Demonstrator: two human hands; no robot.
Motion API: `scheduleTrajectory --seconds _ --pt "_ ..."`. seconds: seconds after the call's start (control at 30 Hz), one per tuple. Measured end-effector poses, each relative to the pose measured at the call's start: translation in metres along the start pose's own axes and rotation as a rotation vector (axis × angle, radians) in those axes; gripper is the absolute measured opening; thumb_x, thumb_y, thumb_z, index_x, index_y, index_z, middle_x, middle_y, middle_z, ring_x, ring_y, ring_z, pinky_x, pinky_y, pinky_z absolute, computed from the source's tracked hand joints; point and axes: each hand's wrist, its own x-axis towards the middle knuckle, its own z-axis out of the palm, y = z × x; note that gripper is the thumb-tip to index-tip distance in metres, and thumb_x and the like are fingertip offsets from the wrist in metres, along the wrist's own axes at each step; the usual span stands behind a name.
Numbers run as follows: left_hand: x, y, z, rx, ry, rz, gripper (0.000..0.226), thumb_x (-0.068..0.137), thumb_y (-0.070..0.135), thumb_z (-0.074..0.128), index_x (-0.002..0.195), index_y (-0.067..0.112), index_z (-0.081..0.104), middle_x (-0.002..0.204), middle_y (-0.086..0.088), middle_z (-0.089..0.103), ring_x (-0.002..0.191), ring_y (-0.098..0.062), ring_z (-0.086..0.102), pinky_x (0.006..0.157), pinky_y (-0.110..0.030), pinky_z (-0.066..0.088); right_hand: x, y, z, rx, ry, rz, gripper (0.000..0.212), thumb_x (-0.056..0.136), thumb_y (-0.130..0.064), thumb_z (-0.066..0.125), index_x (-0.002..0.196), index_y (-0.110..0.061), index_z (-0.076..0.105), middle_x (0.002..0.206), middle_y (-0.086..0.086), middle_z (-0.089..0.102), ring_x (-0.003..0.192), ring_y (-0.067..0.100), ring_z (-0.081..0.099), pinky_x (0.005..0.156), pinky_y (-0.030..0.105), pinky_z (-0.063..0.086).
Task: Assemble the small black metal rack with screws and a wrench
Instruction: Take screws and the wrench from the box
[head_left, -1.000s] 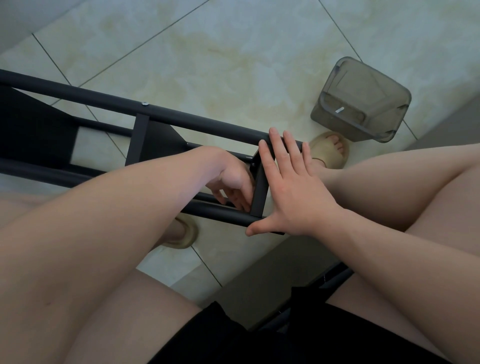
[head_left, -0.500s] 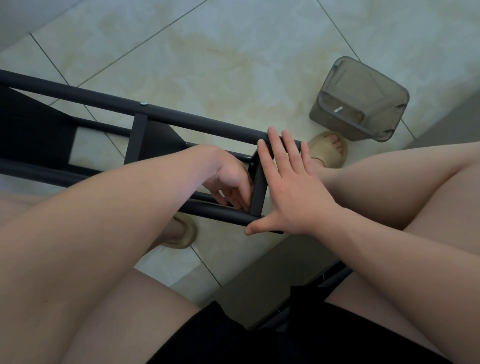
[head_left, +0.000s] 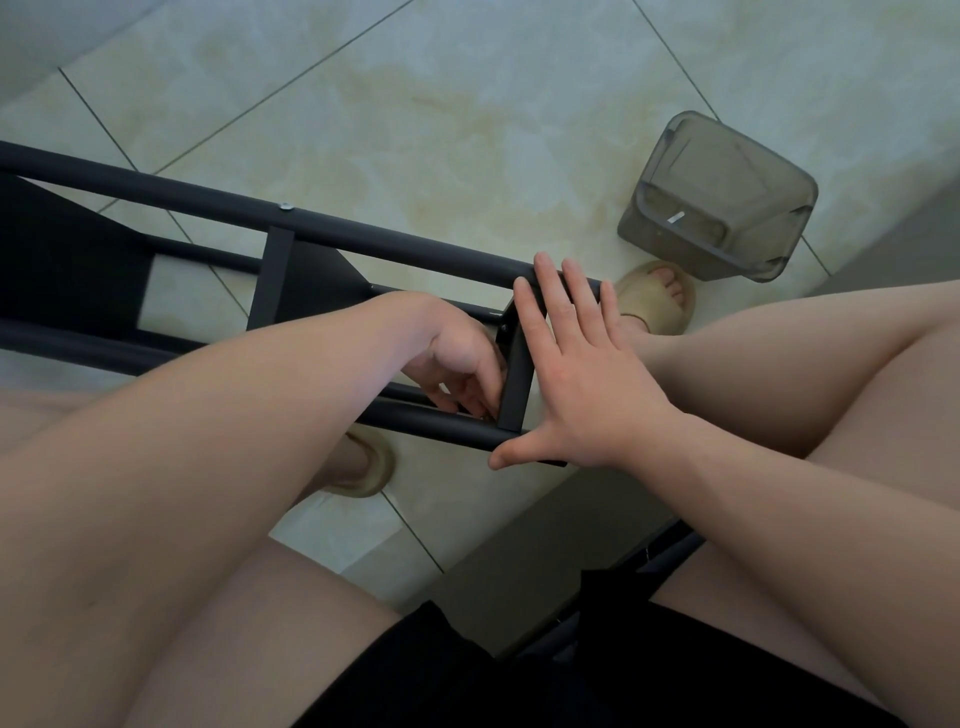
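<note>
The black metal rack (head_left: 395, 244) lies on its side across my knees, its long tubes running from the left edge to the centre. My right hand (head_left: 582, 374) presses flat and open against the rack's end crossbar (head_left: 517, 379), with the thumb under the lower tube. Reaching inside the frame, my left hand (head_left: 457, 358) has its fingers curled down at the corner where the crossbar meets the lower tube. Whatever those fingertips hold is hidden. One silver screw (head_left: 284, 207) sits in the top tube, and another screw head (head_left: 503, 327) shows on the crossbar. No wrench is visible.
A grey translucent plastic container (head_left: 727, 192) lies tipped on the tiled floor at the upper right. My feet in beige slippers (head_left: 654, 301) rest on the floor under the rack. A black shelf panel (head_left: 67, 260) fills the rack's left part.
My left hand's fingers have shifted slightly down toward the lower corner of the crossbar. The right hand and the rack stay as they were.
</note>
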Motion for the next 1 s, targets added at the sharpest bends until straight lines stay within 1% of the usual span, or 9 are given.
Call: scheduleTrajectory --seconds 0.07,0.23,0.33,0.43,0.57,0.67,0.83,0.9,1.0 --pt "-0.0011 -0.0012 -0.0001 -0.007 -0.026 -0.012 0.012 0.088 0.012 0.068 0.096 0.019 0.075 0.1 0.001 0.072 0.098 -0.017 0.064 0.094 -0.038 0.047 0.0001 0.0 0.0003 -0.002 0.004 -0.001 0.158 0.052 -0.099 0.056 0.159 -0.009 -0.017 0.163 0.013 -0.033 0.151 0.035 -0.029 0.123 0.054 -0.013" --pt "-0.0081 -0.003 -0.0044 0.007 -0.071 -0.034 0.012 0.089 0.026 0.066 0.092 0.026 0.078 0.091 0.009 0.073 0.085 -0.012 0.065 0.085 -0.034 0.047 0.0002 0.0003 0.0012 -0.003 0.013 -0.001 0.157 0.052 -0.099 0.056 0.159 -0.009 -0.015 0.164 0.013 -0.031 0.151 0.035 -0.028 0.124 0.054 -0.012" --pt "-0.0047 -0.0018 -0.001 0.036 -0.018 -0.017 0.006 0.09 0.022 0.068 0.091 0.021 0.074 0.078 0.009 0.071 0.078 -0.01 0.063 0.082 -0.031 0.048 0.0002 0.0003 0.0019 -0.003 0.017 -0.002 0.157 0.052 -0.099 0.055 0.159 -0.009 -0.015 0.164 0.013 -0.031 0.151 0.035 -0.028 0.124 0.054 -0.012" --pt "-0.0005 -0.0004 0.0018 0.055 0.01 -0.005 0.006 0.09 0.017 0.07 0.088 0.022 0.073 0.073 0.009 0.071 0.073 -0.008 0.064 0.082 -0.031 0.048 0.0004 0.0002 0.0027 -0.01 0.021 -0.002 0.157 0.052 -0.099 0.054 0.159 -0.009 -0.015 0.164 0.014 -0.031 0.152 0.035 -0.028 0.123 0.054 -0.012" --pt "-0.001 -0.0008 0.0008 0.025 -0.018 -0.009 0.009 0.088 0.014 0.069 0.094 0.018 0.075 0.084 0.004 0.072 0.085 -0.014 0.063 0.089 -0.034 0.046 0.0005 0.0003 0.0025 -0.005 0.025 -0.001 0.157 0.051 -0.099 0.055 0.16 -0.009 -0.014 0.164 0.014 -0.029 0.152 0.036 -0.026 0.123 0.054 -0.012" --pt "-0.0024 -0.001 0.0005 0.014 -0.033 -0.017 0.01 0.088 0.018 0.068 0.091 0.021 0.077 0.09 0.004 0.072 0.087 -0.015 0.064 0.087 -0.035 0.047 0.0009 0.0002 0.0026 -0.003 0.026 -0.002 0.157 0.051 -0.098 0.056 0.16 -0.009 -0.013 0.165 0.014 -0.029 0.152 0.036 -0.026 0.124 0.054 -0.012" --pt "-0.0013 -0.0014 0.002 0.044 0.006 0.013 0.014 0.088 0.016 0.07 0.077 0.024 0.076 0.071 0.009 0.07 0.074 -0.01 0.062 0.083 -0.032 0.047 0.0004 0.0003 0.0027 -0.01 0.026 0.0 0.157 0.051 -0.099 0.054 0.159 -0.009 -0.015 0.164 0.014 -0.031 0.152 0.036 -0.027 0.123 0.053 -0.013" --pt "-0.0004 -0.0005 0.0019 0.038 0.015 0.023 0.01 0.088 0.013 0.07 0.083 0.02 0.074 0.075 0.006 0.071 0.076 -0.011 0.063 0.084 -0.032 0.048 0.0006 0.0002 0.0027 -0.01 0.025 0.001 0.157 0.051 -0.099 0.054 0.159 -0.009 -0.015 0.164 0.014 -0.031 0.152 0.035 -0.027 0.123 0.052 -0.015" --pt "-0.001 0.0003 0.0004 0.019 0.0 0.015 0.011 0.088 0.01 0.069 0.097 0.016 0.074 0.093 0.0 0.072 0.088 -0.015 0.065 0.09 -0.035 0.048 0.0009 0.0001 0.0025 -0.005 0.024 0.0 0.157 0.051 -0.099 0.055 0.159 -0.009 -0.014 0.164 0.014 -0.03 0.152 0.035 -0.027 0.123 0.052 -0.015"
